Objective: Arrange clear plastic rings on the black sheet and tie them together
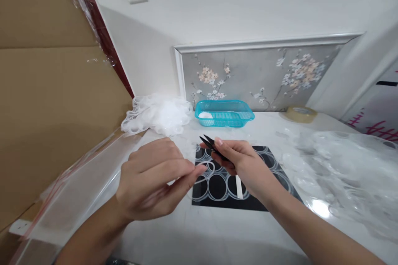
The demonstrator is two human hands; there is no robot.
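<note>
My right hand [241, 163] is closed around black tweezers [211, 145], tips pointing up and left, above a black mat [224, 196] covered with clear rings. My left hand [155, 182] hovers just left of the mat with thumb and fingers pinched on a thin clear ring [199, 179] that is hard to make out. The two hands are close together, almost touching, over the mat's left part. A white strip [239, 187] lies on the mat below my right hand.
A turquoise basket [224, 112] sits at the back with a white disc inside. A pile of clear rings [157, 115] lies left of it, tape roll [301, 114] at back right, crumpled clear plastic [345, 165] on the right, cardboard box [46, 91] and zip bag [77, 186] on the left.
</note>
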